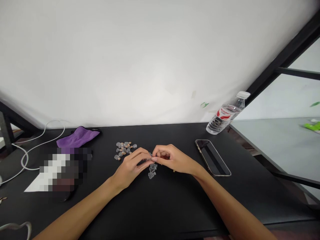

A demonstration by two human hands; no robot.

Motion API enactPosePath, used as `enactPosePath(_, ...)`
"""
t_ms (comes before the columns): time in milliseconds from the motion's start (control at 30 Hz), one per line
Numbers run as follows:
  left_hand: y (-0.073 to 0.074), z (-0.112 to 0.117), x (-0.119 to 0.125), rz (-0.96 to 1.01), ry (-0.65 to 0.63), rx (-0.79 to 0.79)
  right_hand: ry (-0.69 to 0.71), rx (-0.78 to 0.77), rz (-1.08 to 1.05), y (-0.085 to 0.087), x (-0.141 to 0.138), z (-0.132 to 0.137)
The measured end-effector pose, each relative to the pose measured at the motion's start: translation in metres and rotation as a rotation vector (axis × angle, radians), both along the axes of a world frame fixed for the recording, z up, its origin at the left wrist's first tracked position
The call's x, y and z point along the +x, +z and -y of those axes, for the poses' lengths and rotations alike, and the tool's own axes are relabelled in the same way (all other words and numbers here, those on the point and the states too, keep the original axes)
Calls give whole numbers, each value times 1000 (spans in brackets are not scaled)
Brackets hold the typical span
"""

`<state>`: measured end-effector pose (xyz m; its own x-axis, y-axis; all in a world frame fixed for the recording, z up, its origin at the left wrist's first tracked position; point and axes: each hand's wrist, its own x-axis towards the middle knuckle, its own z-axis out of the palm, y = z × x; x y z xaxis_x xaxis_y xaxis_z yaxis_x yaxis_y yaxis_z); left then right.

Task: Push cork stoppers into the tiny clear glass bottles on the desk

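My left hand [132,166] and my right hand [170,159] meet over the middle of a black table [160,203], fingertips pinched together on a small clear piece between them. Directly under the fingers lies a short string of clear beads or tiny bottles [152,170]. A loose cluster of similar clear pieces with gold-coloured caps [124,149] sits just behind my left hand. What exactly the fingers pinch is too small to name.
A dark phone [213,157] lies face up right of my right hand. A plastic water bottle [227,114] leans at the table's back right corner. A purple cloth [78,136], white cable [30,146] and white paper [35,185] lie at left. A grey table [282,143] adjoins on the right.
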<state>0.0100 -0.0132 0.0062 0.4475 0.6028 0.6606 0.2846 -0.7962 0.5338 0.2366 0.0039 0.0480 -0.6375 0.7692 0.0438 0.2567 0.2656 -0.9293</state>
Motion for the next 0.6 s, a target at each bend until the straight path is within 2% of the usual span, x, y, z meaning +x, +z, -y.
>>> enactPosePath(133, -1, -6, -4, 19, 82, -65, -31, -11, 4, 6, 13, -4)
enactPosePath(267, -4, -13, -11, -35, 156, -150, -78, 31, 94, 5, 33, -14)
enactPosePath(400, -9, -17, -13, -82, 154, -176, -182, 112, 169, 0, 43, -23)
enactPosePath(600, -11, -16, -12, -179, 134, -146, -179, 138, 245, -10, 42, -26)
